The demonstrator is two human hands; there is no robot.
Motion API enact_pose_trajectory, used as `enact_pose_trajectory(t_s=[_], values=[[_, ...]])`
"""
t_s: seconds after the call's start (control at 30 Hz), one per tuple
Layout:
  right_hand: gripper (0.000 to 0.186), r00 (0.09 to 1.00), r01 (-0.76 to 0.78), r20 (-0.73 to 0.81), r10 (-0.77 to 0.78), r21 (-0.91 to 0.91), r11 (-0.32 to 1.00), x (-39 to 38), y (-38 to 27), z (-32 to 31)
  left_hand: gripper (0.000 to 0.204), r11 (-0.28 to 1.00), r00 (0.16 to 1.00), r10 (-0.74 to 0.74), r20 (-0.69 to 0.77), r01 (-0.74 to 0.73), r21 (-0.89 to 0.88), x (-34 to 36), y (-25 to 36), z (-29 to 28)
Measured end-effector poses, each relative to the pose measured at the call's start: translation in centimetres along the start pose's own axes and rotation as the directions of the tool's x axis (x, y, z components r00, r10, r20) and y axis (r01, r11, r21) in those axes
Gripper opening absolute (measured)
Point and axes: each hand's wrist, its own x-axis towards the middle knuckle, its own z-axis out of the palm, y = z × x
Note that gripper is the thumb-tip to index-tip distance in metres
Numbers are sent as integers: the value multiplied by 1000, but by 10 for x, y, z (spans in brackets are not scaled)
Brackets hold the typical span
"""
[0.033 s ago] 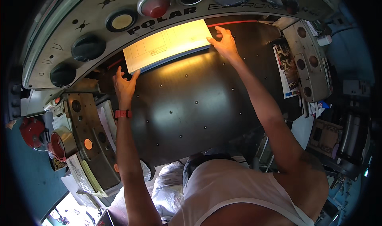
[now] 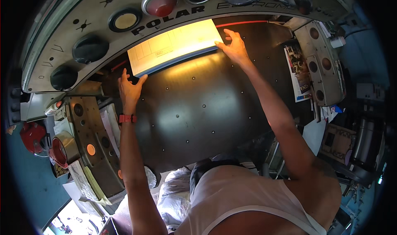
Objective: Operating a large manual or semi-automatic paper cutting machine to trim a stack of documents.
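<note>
While I monitor the head view from my station, I locate the paper stack [image 2: 175,44] at the upper centre of the frame, lying on the dark table [image 2: 202,125] just below the machine panel [image 2: 93,17]. A blue layer [image 2: 182,60] shows along its near edge. The left hand [image 2: 131,89], upper left of centre, is open: fingers spread, thumb at the stack's near left corner. The right hand [image 2: 235,49], upper right of centre, is also open, thumb at the near right corner. Neither hand is closed around the stack; I cannot tell how firmly either thumb presses. Caution: uneven thumb pressure could, in my judgement, turn the stack out of square. Pressure on the upper sheets alone could slide them over the lower ones. The panel appears to cover the far edge, so I could miss misalignment there.
</note>
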Motion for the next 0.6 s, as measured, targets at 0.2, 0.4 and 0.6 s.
enact_pose_trajectory(t_s=[0.2, 0.4, 0.6], values=[[72, 951, 310, 21, -309, -50, 949, -13, 11, 3, 96, 981, 975, 190, 113, -187, -43, 8, -5, -1], [57, 940, 341, 49, -337, -163, 926, -4, 6, 10, 78, 967, 967, 247, 66, -242, -74, 17, -7, 7], [51, 916, 392, 55, -397, -324, 861, -2, 10, 13, 61, 967, 967, 232, 108, -242, 86, 19, -7, 6]])
